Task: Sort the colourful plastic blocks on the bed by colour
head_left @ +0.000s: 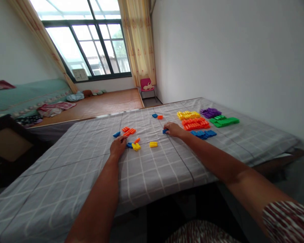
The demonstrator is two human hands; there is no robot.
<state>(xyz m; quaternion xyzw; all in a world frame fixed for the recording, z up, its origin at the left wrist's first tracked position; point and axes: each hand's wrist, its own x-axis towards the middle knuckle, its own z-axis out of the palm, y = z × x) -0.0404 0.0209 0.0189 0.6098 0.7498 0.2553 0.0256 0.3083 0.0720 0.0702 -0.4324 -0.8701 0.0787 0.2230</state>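
My right hand (173,129) pinches a small blue plastic piece (165,131) just above or on the cloth, left of the sorted rows. My left hand (118,145) lies low on the cloth with its fingers reaching forward, nothing visibly held. Its fingertips are close to several orange pieces (129,131). Just right of that hand are a yellow cluster (136,146), a blue piece (129,145) and a single orange piece (137,140). Another blue piece (116,134) sits beyond the left fingers. Between the hands lies a yellow pair (153,144).
Grouped by colour at the right are yellow (188,115), orange (195,124), blue (204,134), purple (210,112) and green (224,121) pieces. Farther back lie small blue (155,115) and orange (160,117) pieces. A grey checked cloth (152,172) covers the table beside a white wall (230,57).
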